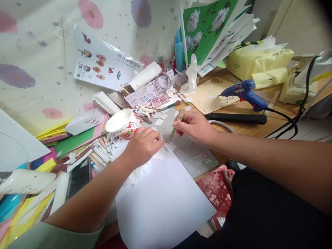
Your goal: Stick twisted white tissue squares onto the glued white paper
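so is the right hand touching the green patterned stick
Touching: the head view shows the right hand pinching the green patterned stick around its middle.

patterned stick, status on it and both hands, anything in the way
Right hand pinching patterned stick, slanted. Left hand curled, contents unclear. Paper tub close behind left hand.

My feed is moderately bright, lit by soft, diffuse light whose source I can't see. The white paper sheet (pixel 160 204) is the brightest patch, while the black clothing (pixel 272 218) sinks into near-featureless darkness. I get glare along the clear plastic sleeve (pixel 67 45). Fine markings on the patterned stick (pixel 176 127) look soft; wide-angle distortion stretches the right forearm (pixel 267 155), and the upper-right corner blacks out.
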{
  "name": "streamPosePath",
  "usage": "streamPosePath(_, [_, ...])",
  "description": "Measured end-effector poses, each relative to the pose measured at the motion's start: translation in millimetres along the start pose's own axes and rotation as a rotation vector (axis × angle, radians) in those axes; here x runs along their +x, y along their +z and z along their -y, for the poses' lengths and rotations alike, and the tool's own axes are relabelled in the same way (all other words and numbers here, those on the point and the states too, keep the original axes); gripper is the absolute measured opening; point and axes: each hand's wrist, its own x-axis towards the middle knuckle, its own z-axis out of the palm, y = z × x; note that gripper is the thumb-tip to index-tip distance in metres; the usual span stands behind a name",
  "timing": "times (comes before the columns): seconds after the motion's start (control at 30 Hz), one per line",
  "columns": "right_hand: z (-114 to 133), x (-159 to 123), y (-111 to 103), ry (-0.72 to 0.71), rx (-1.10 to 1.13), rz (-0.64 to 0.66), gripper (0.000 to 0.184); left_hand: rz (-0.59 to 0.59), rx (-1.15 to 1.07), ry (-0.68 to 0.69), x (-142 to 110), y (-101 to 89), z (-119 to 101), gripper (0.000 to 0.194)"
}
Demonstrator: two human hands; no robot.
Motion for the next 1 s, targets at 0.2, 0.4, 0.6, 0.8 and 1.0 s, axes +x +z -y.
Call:
streamPosePath(0.2, [-2,2,-2,0.007,-0.04,-0.037,0.012,0.125,-0.11,-0.103,0,-5.2,-1,0.006])
streamPosePath(0.4, [-1,3,-4,0.019,-0.069,-0.053,0.012,0.187,-0.145,-0.211,5,-2.6,-4,0.003])
streamPosePath(0.6, [-7,1,-3,-0.039,-0.129,0.022,0.015,0.195,-0.185,-0.305,8,1.8,-3,0.007])
streamPosePath(0.8, [-7,1,1,-0.041,-0.173,0.05,0.014,0.195,-0.227,-0.349,7,5.3,-1,0.008])
streamPosePath(1.0, [-10,5,1,-0.013,-0.11,-0.034,0.015,0.172,-0.262,-0.324,4,10.7,1,0.011])
